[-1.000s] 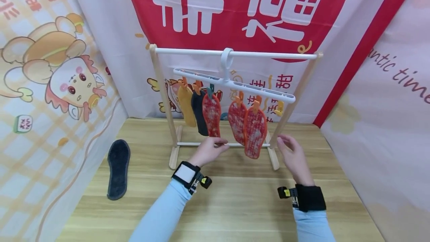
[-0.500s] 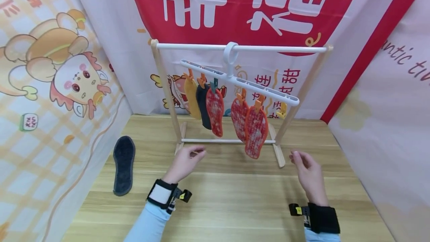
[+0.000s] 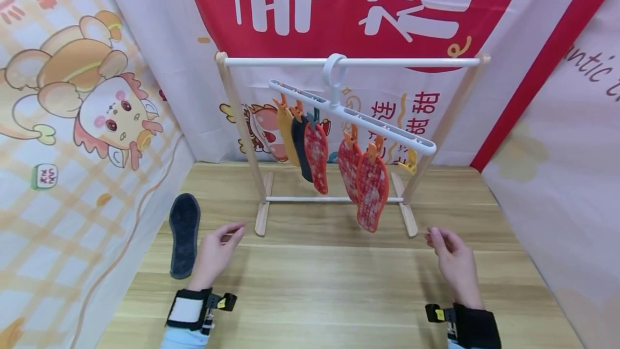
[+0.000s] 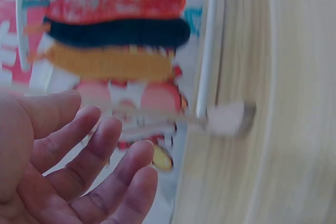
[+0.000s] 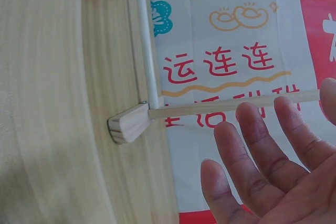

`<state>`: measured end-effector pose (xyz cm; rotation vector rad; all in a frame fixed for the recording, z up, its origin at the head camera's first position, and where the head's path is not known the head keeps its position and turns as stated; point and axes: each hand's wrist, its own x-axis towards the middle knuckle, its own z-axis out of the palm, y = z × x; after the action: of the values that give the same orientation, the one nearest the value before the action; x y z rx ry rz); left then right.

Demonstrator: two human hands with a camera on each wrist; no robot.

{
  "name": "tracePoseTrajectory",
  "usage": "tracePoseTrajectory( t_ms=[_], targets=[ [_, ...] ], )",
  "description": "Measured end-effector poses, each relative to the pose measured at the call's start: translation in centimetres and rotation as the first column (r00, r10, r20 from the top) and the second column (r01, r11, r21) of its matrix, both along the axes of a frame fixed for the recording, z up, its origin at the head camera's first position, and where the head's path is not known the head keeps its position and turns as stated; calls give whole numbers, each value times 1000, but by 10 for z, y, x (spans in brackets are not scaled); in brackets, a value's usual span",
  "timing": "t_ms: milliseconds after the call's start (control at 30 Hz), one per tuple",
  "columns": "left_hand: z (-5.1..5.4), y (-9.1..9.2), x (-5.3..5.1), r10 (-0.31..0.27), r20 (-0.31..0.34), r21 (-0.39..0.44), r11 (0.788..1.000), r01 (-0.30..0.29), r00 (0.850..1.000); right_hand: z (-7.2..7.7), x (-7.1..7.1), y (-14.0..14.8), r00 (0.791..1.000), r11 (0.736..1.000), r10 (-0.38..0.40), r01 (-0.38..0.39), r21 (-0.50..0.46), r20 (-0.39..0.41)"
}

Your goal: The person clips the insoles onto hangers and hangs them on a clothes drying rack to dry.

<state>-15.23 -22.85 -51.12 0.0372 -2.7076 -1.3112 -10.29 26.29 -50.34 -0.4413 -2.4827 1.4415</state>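
Note:
My left hand [image 3: 215, 255] hovers above the table beside a dark insole [image 3: 184, 236], its fingers loosely bent around nothing. My right hand [image 3: 455, 265] hangs right of the rack's right foot, also holding nothing. From a white hanger [image 3: 387, 126], tilted down to the right, several insoles hang by clips: a yellow insole [image 3: 287, 136], a dark insole [image 3: 301, 149] and red patterned ones, including a red insole [image 3: 316, 158] and the front red insole [image 3: 372, 193]. At the hanger's right end a yellow clip [image 3: 409, 161] holds nothing. The left wrist view shows my relaxed fingers [image 4: 113, 145] apart from the rack.
The hanger hooks over the white top bar [image 3: 402, 62] of a wooden rack, whose feet [image 3: 262, 218] stand on the wood-grain table [image 3: 329, 290]. Printed cloth walls enclose the left, back and right sides.
My left hand has moved left and toward me, away from the hanging red insole to beside the dark one on the table. My right hand drew slightly right and back. The hanger has turned somewhat.

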Motion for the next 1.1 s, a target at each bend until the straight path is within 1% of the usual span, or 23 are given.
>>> tracePoseTrajectory(
  t_ms=[100, 200, 300, 433, 600, 667, 800, 967, 1033, 1100],
  targets=[
    [-4, -19, 0, 68, 10, -16, 998, -68, 998, -3, 2, 2, 1000, 1000, 0, 1, 8, -10],
    [-8, -38, -5, 116, 19, -21, 993, -116, 993, -5, 3, 3, 1000, 1000, 2, -2, 22, -14],
    [-9, -54, -16, 146, 27, -38, 989, -144, 989, -8, 3, 2, 1000, 999, 10, -10, 31, -15],
    [-9, -73, -29, 174, 27, -90, 981, -171, 984, -12, 3, -1, 999, 999, 31, -31, 20, -9],
    [-11, -92, -46, 197, 35, -112, 975, -192, 980, -17, 3, -6, 999, 999, 40, -40, 16, 8],
    [-13, -99, -53, 211, 41, -120, 971, -204, 977, -19, 3, -8, 999, 999, 43, -43, 16, 14],
    [-22, -114, -65, 262, 67, -137, 958, -251, 963, -24, 4, -12, 998, 999, 51, -52, 17, 39],
    [-38, -129, -82, 334, 121, -159, 936, -314, 935, -24, 5, -13, 997, 998, 56, -58, 30, 45],
    [-44, -134, -88, 347, 143, -173, 931, -322, 927, -23, 6, -14, 997, 998, 59, -60, 29, 42],
    [-47, -138, -94, 347, 159, -191, 929, -316, 924, -22, 6, -14, 997, 998, 61, -62, 21, 41]
  ],
)
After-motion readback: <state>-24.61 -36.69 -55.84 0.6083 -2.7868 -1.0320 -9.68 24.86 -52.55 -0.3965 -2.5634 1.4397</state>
